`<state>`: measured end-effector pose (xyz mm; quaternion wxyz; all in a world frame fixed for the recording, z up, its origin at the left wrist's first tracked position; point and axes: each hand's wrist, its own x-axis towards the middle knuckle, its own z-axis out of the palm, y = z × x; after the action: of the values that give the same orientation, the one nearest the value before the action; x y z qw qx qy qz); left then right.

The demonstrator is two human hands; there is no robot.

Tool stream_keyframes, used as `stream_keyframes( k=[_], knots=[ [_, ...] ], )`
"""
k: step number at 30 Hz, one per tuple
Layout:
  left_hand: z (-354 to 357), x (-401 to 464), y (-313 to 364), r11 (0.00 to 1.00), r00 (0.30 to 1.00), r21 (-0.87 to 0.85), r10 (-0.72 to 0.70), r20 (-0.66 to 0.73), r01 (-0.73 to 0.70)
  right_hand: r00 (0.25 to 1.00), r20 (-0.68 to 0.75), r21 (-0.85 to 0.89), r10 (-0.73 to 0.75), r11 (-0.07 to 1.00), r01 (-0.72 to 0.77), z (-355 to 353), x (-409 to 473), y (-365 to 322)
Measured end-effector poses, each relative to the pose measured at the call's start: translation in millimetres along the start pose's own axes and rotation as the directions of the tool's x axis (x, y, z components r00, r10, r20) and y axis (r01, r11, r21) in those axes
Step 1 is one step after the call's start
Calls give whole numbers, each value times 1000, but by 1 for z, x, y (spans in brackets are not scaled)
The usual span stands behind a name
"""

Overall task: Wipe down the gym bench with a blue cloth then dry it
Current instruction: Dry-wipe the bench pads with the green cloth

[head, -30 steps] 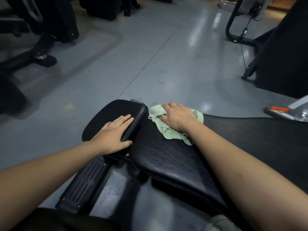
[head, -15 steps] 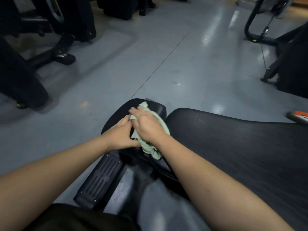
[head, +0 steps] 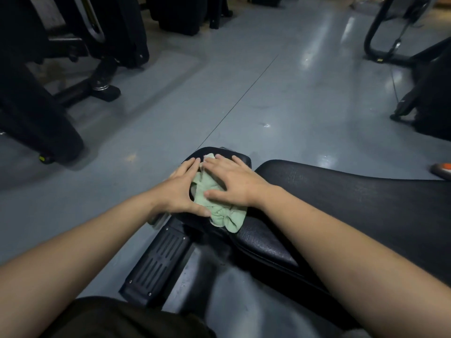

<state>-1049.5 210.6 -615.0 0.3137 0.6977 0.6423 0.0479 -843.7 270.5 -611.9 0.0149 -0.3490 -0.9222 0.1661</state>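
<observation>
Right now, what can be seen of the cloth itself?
The cloth looks pale green rather than blue, soft and towel-like, crumpled into folds. It lies on the small black pad at the bench's end, its bunched lower edge spilling toward the main seat. The right hand presses flat on it; the left hand touches its left edge.

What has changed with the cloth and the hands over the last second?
The right hand slid the green cloth leftward off the long bench pad onto the small end pad, where it now presses flat. The left hand, which had been resting alone on that pad, now touches the cloth's left edge. Neither pad moved, and the right hand never let go of the cloth.
</observation>
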Motion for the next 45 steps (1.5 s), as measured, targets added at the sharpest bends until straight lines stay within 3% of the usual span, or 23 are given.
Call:
stream_keyframes(
  k=[3, 6, 10, 18, 26, 34, 45],
  knots=[
    [-1, -4, 14, 998, 998, -4, 58, 8, -58, 998, -5, -57, 68, 996, -68, -14, -26, 25],
    [12, -2, 30, 997, 993, 6, 72, -93, -72, 975, -15, -129, 221, 967, -221, -21, -50, 54],
    [41, 11, 49, 992, 983, 124, 35, -178, -13, 931, 13, -227, 364, 908, -351, -20, -69, 73],
    [60, 44, 43, 976, 960, 218, 58, -275, 4, 933, 1, -263, 360, 900, -347, -12, -67, 75],
    [39, 93, 47, 973, 967, 214, 134, -218, -87, 941, -33, -265, 336, 905, -332, -10, -67, 78],
    [50, 36, 21, 938, 948, 251, 281, -152, -238, 940, -32, -267, 339, 904, -335, -11, -69, 75],
    [43, 58, 28, 922, 944, 295, 301, -134, -252, 941, -24, -284, 339, 900, -331, -11, -67, 75]
  ],
)
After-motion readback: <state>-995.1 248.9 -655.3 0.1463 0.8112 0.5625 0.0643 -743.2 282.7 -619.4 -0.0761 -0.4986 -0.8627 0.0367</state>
